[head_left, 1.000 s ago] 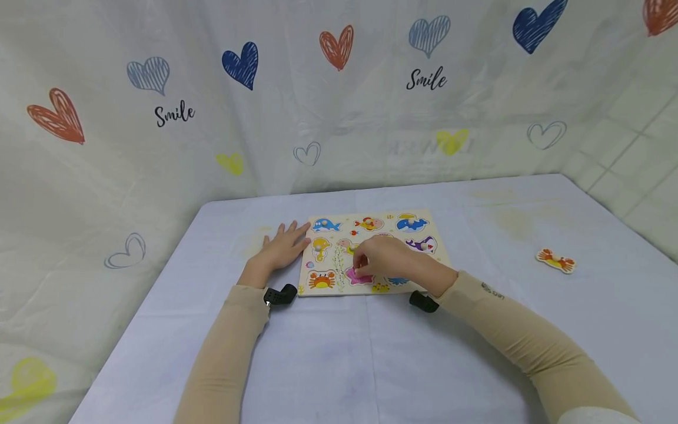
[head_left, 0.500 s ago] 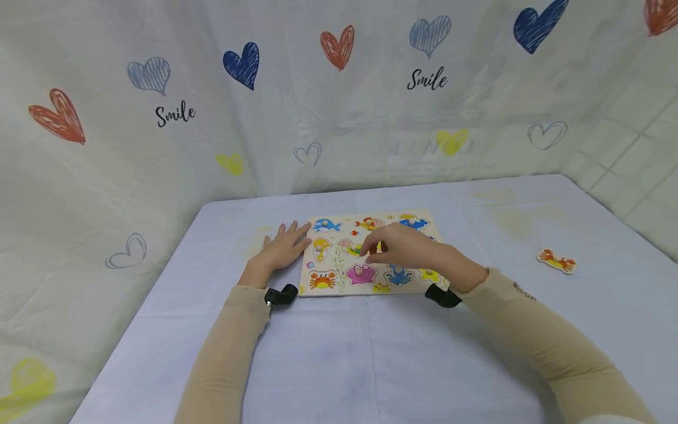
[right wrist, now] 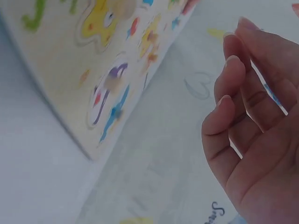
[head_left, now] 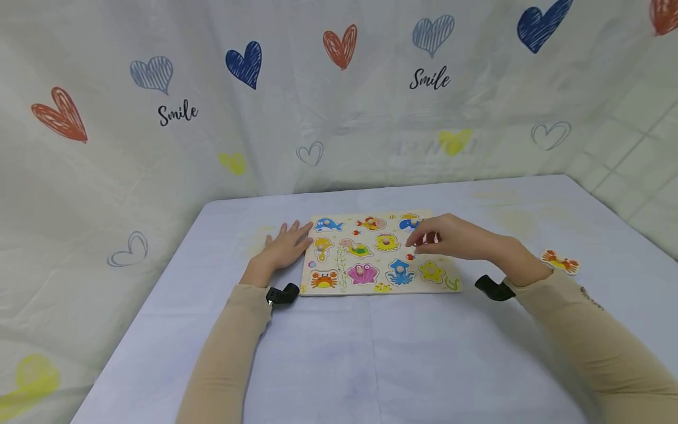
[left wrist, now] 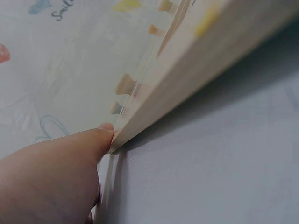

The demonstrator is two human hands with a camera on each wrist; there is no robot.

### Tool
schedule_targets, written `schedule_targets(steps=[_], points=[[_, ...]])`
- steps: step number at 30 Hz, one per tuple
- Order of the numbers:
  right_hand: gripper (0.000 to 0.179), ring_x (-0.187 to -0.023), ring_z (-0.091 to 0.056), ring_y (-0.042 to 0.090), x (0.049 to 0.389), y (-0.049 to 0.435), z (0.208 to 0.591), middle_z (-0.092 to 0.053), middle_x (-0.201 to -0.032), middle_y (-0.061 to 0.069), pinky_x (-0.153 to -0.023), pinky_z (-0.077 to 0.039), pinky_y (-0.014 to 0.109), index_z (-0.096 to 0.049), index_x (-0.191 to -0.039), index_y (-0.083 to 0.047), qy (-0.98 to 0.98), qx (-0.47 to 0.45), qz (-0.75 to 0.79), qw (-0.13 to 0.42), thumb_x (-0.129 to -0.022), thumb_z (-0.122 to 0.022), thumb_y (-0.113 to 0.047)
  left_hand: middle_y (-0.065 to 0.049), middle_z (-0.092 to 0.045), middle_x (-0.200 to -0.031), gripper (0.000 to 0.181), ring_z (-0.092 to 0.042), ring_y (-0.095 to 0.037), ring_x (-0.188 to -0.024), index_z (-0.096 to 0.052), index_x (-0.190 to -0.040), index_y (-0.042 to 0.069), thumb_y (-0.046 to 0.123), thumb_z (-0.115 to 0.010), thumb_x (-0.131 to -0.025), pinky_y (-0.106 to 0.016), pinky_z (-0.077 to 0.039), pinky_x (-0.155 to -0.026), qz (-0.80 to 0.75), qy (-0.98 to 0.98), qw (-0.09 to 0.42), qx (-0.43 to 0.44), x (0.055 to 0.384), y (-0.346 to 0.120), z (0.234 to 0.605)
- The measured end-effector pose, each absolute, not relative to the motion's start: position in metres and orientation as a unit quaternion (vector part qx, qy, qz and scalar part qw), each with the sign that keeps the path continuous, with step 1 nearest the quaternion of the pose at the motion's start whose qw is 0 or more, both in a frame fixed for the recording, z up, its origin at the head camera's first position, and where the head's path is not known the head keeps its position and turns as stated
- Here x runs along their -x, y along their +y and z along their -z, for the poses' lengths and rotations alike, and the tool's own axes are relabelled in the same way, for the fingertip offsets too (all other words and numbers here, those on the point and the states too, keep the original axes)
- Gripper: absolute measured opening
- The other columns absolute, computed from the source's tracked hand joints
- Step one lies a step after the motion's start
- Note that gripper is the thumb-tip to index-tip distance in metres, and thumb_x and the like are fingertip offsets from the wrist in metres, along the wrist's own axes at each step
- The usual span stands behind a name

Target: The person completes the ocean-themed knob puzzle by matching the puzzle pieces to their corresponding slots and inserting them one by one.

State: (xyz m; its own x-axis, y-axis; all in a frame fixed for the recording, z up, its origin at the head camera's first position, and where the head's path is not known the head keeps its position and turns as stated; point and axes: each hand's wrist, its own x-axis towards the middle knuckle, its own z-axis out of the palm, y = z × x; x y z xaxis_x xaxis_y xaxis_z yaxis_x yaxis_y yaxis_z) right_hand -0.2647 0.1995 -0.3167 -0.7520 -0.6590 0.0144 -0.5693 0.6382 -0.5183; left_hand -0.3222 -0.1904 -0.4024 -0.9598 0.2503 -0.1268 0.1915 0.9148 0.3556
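A wooden knob puzzle board point(head_left: 344, 290) with sea-animal pieces lies flat on the table. My left hand point(head_left: 281, 250) rests on the table with fingers spread, its fingertips touching the board's left edge. In the left wrist view, the thumb point(left wrist: 88, 144) meets the board's corner. My right hand point(head_left: 455, 237) hovers over the board's right part, fingers loosely curled, and covers part of it. In the right wrist view, nothing shows between the right hand's fingers point(right wrist: 224, 112). A pink shell piece point(head_left: 362, 274) sits in the lower row, beside the blue squid piece point(head_left: 400, 272) and yellow star piece point(head_left: 432, 272).
A loose orange-and-yellow piece point(head_left: 560, 262) lies on the white table point(head_left: 318, 353) at the right, just beyond my right wrist. A white curtain point(head_left: 275, 118) printed with hearts hangs behind the table's back edge.
My right hand has come off the pink shell piece and moved to the right across the board, uncovering the octopus, squid and star. The left hand stays in place.
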Motion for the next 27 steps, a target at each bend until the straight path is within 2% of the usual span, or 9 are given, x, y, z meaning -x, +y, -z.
schedule_targets(steps=[8,14,19,27], points=[[0.019,-0.082,-0.055,0.018,0.266,0.258,0.323,-0.065,-0.092,-0.005,-0.064,-0.048,0.026,-0.077,-0.112,-0.010,0.927,0.275,0.246,0.069,-0.093,-0.077,-0.012,-0.015,-0.008,-0.171,0.062,0.004,-0.044,-0.154,-0.021,-0.166,0.026,0.050,-0.034,-0.110,-0.073,0.003,-0.115,-0.173,0.974,0.088,-0.116,0.322,-0.189,0.402],[0.018,-0.082,-0.057,0.016,0.261,0.299,0.323,-0.066,-0.093,-0.003,-0.067,-0.050,0.027,-0.076,-0.111,-0.011,0.939,0.224,0.249,0.079,-0.094,-0.077,-0.017,-0.014,-0.007,-0.171,0.062,0.005,-0.043,-0.155,-0.020,-0.166,0.027,0.051,-0.033,-0.110,-0.073,0.003,-0.115,-0.174,0.974,0.090,-0.113,0.323,-0.191,0.402],[0.014,-0.081,-0.061,0.015,0.258,0.337,0.327,-0.069,-0.096,-0.002,-0.069,-0.051,0.026,-0.076,-0.109,-0.010,0.946,0.202,0.247,0.059,-0.095,-0.075,-0.015,-0.015,-0.008,-0.171,0.062,0.005,-0.044,-0.154,-0.021,-0.166,0.026,0.050,-0.034,-0.110,-0.073,0.004,-0.115,-0.175,0.974,0.087,-0.115,0.322,-0.191,0.402],[0.012,-0.079,-0.059,0.006,0.254,0.397,0.336,-0.069,-0.094,-0.002,-0.069,-0.051,0.025,-0.072,-0.107,-0.001,0.957,0.164,0.228,0.065,-0.097,-0.069,-0.007,-0.014,-0.008,-0.171,0.063,0.005,-0.043,-0.155,-0.020,-0.166,0.026,0.051,-0.033,-0.110,-0.073,0.003,-0.115,-0.172,0.975,0.086,-0.114,0.323,-0.191,0.404]])
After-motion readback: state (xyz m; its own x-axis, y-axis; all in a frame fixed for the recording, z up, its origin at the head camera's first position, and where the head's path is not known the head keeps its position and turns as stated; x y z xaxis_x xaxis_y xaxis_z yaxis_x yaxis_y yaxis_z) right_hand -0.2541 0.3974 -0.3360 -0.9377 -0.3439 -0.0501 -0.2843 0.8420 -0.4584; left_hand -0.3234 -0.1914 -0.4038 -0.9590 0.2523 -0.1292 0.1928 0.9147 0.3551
